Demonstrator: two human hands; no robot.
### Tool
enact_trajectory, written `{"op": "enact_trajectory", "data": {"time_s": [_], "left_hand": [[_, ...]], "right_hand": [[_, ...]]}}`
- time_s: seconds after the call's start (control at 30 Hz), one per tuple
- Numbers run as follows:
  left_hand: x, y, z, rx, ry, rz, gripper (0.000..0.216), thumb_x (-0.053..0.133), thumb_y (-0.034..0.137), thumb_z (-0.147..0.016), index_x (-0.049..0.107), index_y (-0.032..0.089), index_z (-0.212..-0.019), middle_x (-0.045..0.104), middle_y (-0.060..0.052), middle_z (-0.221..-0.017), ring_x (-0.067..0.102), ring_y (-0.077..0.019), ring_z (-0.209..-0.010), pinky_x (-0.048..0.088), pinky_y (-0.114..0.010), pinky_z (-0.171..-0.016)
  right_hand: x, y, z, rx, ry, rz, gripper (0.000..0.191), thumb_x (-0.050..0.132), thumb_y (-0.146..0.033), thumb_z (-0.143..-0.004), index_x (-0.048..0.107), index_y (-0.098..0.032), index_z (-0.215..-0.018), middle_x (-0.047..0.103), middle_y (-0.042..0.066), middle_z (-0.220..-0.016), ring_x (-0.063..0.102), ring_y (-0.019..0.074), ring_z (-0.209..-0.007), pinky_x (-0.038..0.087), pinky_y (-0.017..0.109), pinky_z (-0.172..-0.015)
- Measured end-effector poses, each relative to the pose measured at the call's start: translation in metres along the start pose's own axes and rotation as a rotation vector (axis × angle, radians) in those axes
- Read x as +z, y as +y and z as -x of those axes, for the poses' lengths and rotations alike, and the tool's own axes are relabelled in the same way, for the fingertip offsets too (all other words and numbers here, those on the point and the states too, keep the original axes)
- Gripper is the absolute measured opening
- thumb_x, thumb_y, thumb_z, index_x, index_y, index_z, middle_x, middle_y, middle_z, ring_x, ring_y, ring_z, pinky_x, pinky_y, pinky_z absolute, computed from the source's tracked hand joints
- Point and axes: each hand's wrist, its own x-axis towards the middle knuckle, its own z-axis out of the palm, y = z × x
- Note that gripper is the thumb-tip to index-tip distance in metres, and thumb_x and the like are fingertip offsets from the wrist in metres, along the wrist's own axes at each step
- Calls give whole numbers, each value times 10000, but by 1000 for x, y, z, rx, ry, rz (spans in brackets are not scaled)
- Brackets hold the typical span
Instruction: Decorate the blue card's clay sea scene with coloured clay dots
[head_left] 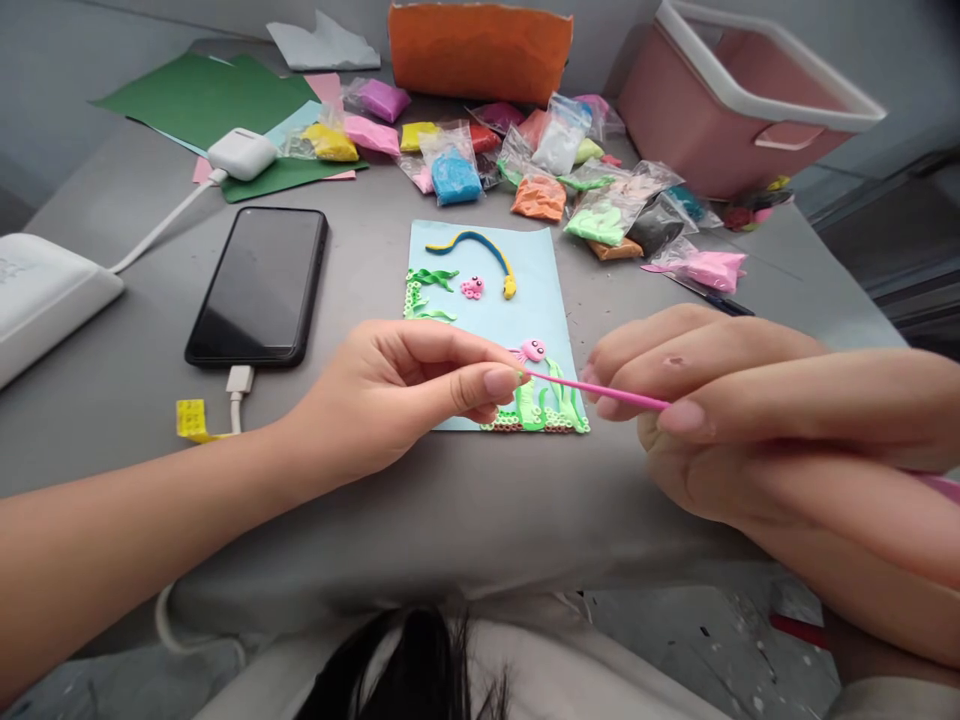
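My right hand (757,400) grips a thin pink clay tool (600,389); its wider end shows behind the hand at the right edge. The slim tip reaches the fingertips of my left hand (420,385), where thumb and forefinger are pinched together. Whatever sits in that pinch is too small to make out. Beneath my hands lies a light blue sheet (495,330) decorated with clay figures. On it are a blue and yellow eel (487,246), a small pink octopus (472,287), a pink jellyfish-like figure (533,350) and green seaweed (431,278), partly covered by my left hand.
Several bags of coloured clay (455,178) spread across the back, before an orange box (480,52) and a pink bin (697,110). At left lie a phone (259,285) with its cable, a white earbud case (242,153), a white power bank (45,300) and green paper (195,100).
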Motion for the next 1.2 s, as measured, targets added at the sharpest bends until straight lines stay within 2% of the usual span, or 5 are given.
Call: {"op": "enact_trajectory", "data": {"time_s": [0.17, 0.43, 1.0, 1.1, 1.2], "left_hand": [[-1, -1, 0, 10, -5, -1, 76, 822, 210, -804, 835, 250, -740, 771, 36, -718, 675, -57, -632, 578, -103, -625], [-1, 0, 1, 27, -9, -27, 83, 814, 203, -808, 839, 257, -750, 767, 33, -696, 680, -70, -625, 583, -117, -616], [-1, 2, -1, -21, 2, -46, 28, 825, 258, -802, 842, 242, -786, 766, 28, -700, 692, -85, -642, 605, -145, -641], [-1, 1, 0, -31, -2, -43, 66, 826, 287, -805, 835, 223, -796, 761, 17, -708, 687, -91, -645, 608, -161, -647], [0, -1, 1, -13, 37, -31, 165, 806, 366, -829, 817, 202, -833, 744, 2, -725, 689, -102, -664, 620, -185, -671]], "right_hand": [[2, -15, -11, -135, -9, -50, 551, 349, -722, -956, 632, -266, -829, 645, 52, -682, 674, 201, -639, 621, 379, -673], [2, -14, -6, -144, 11, -40, 558, 373, -722, -938, 657, -248, -868, 639, 39, -677, 690, 206, -643, 621, 384, -666], [2, -17, -5, -47, 45, -4, 485, 498, -678, -926, 688, -241, -832, 677, 53, -712, 691, 219, -661, 602, 408, -675], [0, -17, -3, -29, 59, -11, 513, 467, -695, -934, 687, -244, -823, 685, 62, -716, 678, 216, -647, 594, 413, -679], [3, -13, -4, 36, 78, 4, 583, 333, -706, -977, 647, -259, -773, 649, 64, -665, 655, 218, -640, 565, 415, -660]]}}
